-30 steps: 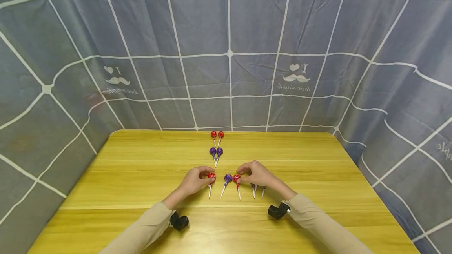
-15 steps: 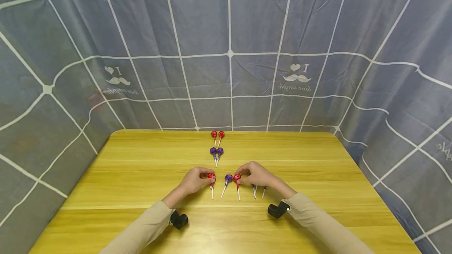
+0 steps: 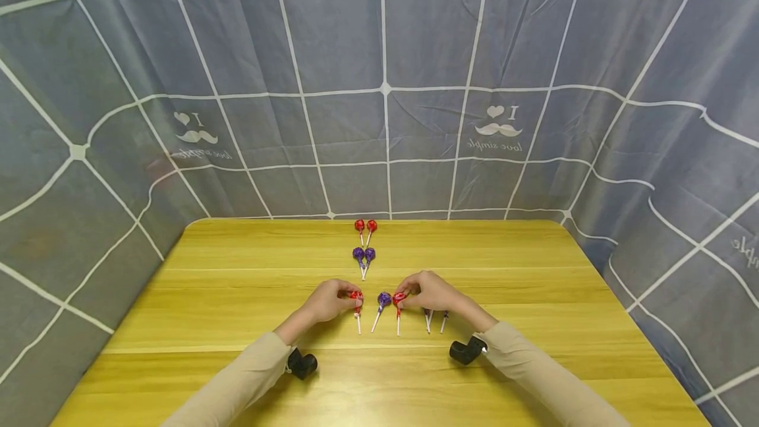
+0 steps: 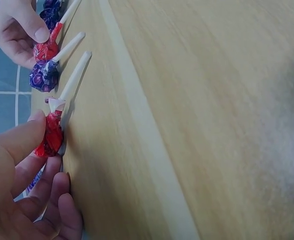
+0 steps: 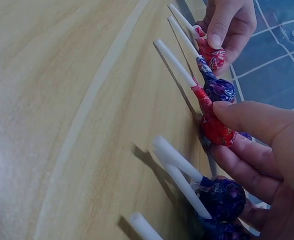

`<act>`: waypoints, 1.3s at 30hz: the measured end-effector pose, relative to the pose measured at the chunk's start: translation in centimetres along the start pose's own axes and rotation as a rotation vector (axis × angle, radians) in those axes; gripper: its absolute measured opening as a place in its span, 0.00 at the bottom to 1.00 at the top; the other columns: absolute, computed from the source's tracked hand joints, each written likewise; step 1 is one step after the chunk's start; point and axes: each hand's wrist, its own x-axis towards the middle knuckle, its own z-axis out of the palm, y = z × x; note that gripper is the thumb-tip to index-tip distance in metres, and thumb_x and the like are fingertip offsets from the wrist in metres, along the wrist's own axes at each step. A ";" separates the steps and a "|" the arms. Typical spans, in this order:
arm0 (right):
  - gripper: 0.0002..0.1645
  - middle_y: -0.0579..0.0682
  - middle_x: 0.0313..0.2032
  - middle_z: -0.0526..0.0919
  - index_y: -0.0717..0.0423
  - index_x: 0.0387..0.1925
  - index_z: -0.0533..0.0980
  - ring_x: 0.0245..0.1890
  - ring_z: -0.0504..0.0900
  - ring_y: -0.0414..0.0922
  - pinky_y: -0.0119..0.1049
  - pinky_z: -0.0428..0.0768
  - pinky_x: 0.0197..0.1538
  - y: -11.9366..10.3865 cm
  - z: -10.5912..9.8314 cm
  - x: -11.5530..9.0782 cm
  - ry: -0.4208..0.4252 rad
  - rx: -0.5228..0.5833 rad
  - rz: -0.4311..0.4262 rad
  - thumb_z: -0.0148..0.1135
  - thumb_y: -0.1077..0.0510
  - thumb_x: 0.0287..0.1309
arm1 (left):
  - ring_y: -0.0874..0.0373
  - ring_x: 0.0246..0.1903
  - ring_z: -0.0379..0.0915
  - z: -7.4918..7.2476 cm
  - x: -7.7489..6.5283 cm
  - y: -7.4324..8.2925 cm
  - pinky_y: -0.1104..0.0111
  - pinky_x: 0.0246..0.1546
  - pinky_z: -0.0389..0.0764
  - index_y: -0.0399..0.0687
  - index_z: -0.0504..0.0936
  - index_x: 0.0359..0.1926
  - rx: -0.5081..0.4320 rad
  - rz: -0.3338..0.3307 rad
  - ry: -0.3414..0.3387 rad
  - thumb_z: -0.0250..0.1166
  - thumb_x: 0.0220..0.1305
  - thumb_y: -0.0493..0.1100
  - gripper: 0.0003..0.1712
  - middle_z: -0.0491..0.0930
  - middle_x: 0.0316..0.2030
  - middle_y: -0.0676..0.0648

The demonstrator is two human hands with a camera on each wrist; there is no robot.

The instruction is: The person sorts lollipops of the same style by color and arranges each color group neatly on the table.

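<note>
I see the L hand (image 3: 327, 300) pinch a red lollipop (image 4: 52, 136) & the R hand (image 3: 431, 291) pinch a 2nd red lollipop (image 5: 216, 132), both at the wood table (image 3: 196, 315). A purple lollipop (image 3: 384, 299) lies btwn them, just beside the R one. Farther back: 2 purple lollipops (image 3: 358, 253), then 2 red lollipops (image 3: 371, 225)

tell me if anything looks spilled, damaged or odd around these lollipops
Nothing looks spilled or damaged. The lettering on the grey curtain reads backwards, odd for print. On the table, the far purple lollipops lie askew to each other, their sticks converging toward the person.
</note>
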 end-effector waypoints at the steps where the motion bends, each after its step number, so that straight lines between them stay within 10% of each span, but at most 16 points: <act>1: 0.12 0.44 0.33 0.86 0.54 0.40 0.83 0.31 0.78 0.34 0.28 0.76 0.37 0.0 0.0 0.0 -0.002 -0.002 0.004 0.69 0.54 0.54 | 0.60 0.36 0.74 0.0 0.0 0.0 0.64 0.43 0.76 0.41 0.85 0.44 0.004 0.005 -0.001 0.68 0.60 0.41 0.12 0.85 0.38 0.48; 18: 0.13 0.47 0.34 0.86 0.56 0.40 0.82 0.33 0.81 0.35 0.27 0.78 0.37 1.0 -0.4 0.1 0.027 0.072 0.007 0.68 0.53 0.56 | 0.61 0.33 0.74 -0.1 0.5 -1.0 0.70 0.35 0.74 0.37 0.82 0.46 -0.125 0.014 0.011 0.67 0.59 0.43 0.17 0.82 0.34 0.47; 30: 0.15 0.48 0.33 0.85 0.56 0.41 0.82 0.31 0.80 0.38 0.31 0.78 0.37 1.0 -2.5 -0.1 0.111 0.122 0.059 0.70 0.53 0.53 | 0.61 0.29 0.78 -0.8 1.3 -0.2 0.73 0.28 0.74 0.38 0.86 0.43 -0.238 -0.089 0.216 0.74 0.51 0.40 0.18 0.86 0.33 0.45; 39: 0.16 0.48 0.31 0.85 0.57 0.40 0.82 0.28 0.77 0.36 0.29 0.74 0.31 1.6 -3.9 0.3 0.162 0.065 0.048 0.71 0.52 0.52 | 0.56 0.27 0.78 -2.2 2.1 0.9 0.72 0.24 0.72 0.39 0.86 0.43 -0.221 -0.042 0.222 0.73 0.52 0.40 0.17 0.86 0.35 0.42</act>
